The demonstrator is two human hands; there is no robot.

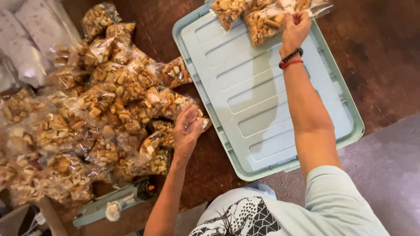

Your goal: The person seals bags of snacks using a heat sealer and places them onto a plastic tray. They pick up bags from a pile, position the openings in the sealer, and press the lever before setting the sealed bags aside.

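My left hand (187,127) reaches into a big heap of clear snack bags (105,109) full of brown crunchy pieces and closes on one bag (175,104) at the heap's right edge. My right hand (295,27), with bead bracelets on the wrist, pinches the top of another snack bag (264,24) lying at the far end of a pale green ribbed plastic lid (262,96). A second filled bag (227,11) lies beside it on the lid, partly cut off by the frame's top edge.
The lid and the heap rest on a dark brown surface (205,161). A pale green heat sealer (113,203) sits at the near left. White plastic sacks (26,39) stand at the far left. Grey floor (385,166) shows at right.
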